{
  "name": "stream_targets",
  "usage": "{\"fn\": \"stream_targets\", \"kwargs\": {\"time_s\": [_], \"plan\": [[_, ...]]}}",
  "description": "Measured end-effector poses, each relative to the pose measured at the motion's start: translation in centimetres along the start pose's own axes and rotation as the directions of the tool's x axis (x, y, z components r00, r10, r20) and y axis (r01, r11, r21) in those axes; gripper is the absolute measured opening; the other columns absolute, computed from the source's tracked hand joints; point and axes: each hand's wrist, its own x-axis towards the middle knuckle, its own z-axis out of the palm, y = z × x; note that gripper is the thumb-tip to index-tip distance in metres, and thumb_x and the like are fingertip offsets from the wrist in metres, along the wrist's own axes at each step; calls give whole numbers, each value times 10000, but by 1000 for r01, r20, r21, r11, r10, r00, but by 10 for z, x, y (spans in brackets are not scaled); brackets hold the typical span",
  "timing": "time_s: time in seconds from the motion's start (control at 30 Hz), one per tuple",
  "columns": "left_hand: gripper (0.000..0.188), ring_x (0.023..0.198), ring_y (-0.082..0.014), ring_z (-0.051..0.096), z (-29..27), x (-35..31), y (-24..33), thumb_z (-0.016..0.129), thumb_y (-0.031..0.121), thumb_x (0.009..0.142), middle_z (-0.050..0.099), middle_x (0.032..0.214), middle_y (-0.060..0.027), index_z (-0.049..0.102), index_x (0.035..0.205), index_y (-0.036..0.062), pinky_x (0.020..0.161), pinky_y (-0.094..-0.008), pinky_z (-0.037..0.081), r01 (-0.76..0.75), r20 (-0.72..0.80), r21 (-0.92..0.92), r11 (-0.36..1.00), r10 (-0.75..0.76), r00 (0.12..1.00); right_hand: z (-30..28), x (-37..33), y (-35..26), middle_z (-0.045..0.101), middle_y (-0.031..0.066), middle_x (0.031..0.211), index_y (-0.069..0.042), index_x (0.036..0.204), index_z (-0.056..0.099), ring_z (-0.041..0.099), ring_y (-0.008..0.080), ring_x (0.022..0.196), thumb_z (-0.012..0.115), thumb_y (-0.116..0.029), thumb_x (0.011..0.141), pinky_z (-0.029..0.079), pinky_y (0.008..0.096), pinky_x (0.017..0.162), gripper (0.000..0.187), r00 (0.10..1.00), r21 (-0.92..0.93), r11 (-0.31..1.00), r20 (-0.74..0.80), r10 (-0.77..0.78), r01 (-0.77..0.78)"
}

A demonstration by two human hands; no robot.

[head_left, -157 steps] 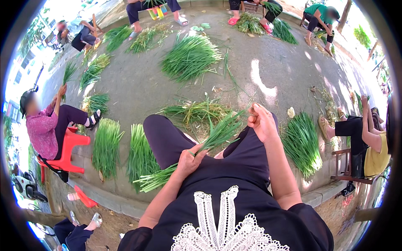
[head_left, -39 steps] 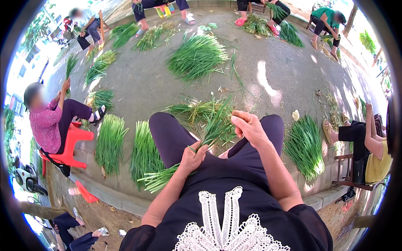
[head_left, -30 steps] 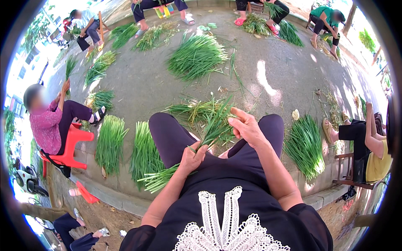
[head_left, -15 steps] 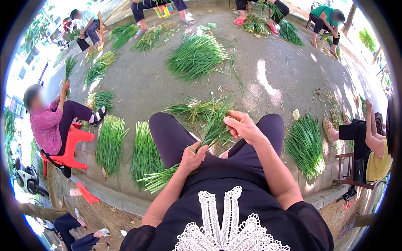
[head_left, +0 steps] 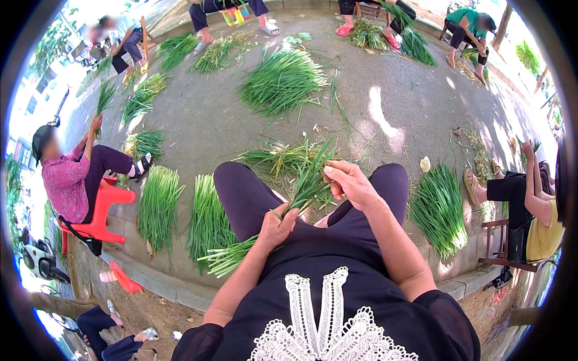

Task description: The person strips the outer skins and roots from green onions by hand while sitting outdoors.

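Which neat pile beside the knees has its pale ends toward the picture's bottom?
The green pile beside the right knee; the two piles by the left knee have theirs toward the top.

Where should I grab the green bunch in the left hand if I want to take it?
Probably by its pale stalk ends, coming from the person's left: they stick out past the left hand and lie close together, while the leafy part spreads loosely beside the right hand.
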Motion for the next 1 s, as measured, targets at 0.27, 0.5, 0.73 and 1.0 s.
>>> {"fn": "stream_targets", "kwargs": {"time_s": [0.27, 0.5, 0.73, 1.0], "plan": [[311, 489, -39, 406, 0, 2, -4, 509, 314, 894, 445, 516, 41, 549, 782, 27, 450, -222, 340, -9, 15, -12, 1000, 9, 1000, -4, -2, 11, 544, 11, 791, -32, 959, 582, 441, 53, 468, 531, -168, 883, 357, 205, 414, 164, 1000, 52, 999, -9, -17, 17], [298, 486, -39, 411, 1, 3, -2, 514, 307, 891, 446, 519, 44, 565, 818, 23, 448, -225, 343, 5, 0, -21, 1000, -5, 1000, 9, -9, 9, 566, 25, 815, -50, 936, 553, 491, 78, 534, 469, -163, 901, 372, 228, 426, 145, 997, 481, 874, 51, 53, -72], [293, 483, -44, 419, 1, 4, -3, 511, 304, 891, 449, 515, 38, 561, 813, 26, 450, -229, 350, -15, 2, 26, 1000, 15, 1000, 14, -4, 25, 581, 48, 757, -51, 918, 514, 558, 127, 574, 416, -143, 919, 391, 251, 450, 135, 986, 716, 681, 156, 61, -155], [264, 487, -48, 422, 2, 4, -3, 516, 280, 889, 454, 527, 34, 583, 867, 25, 454, -230, 354, -17, -3, -5, 1000, 17, 1000, 16, -1, 29, 583, 33, 692, -53, 920, 516, 578, 135, 545, 411, -154, 925, 390, 258, 438, 146, 989, 708, 691, 122, 84, -146]]}}
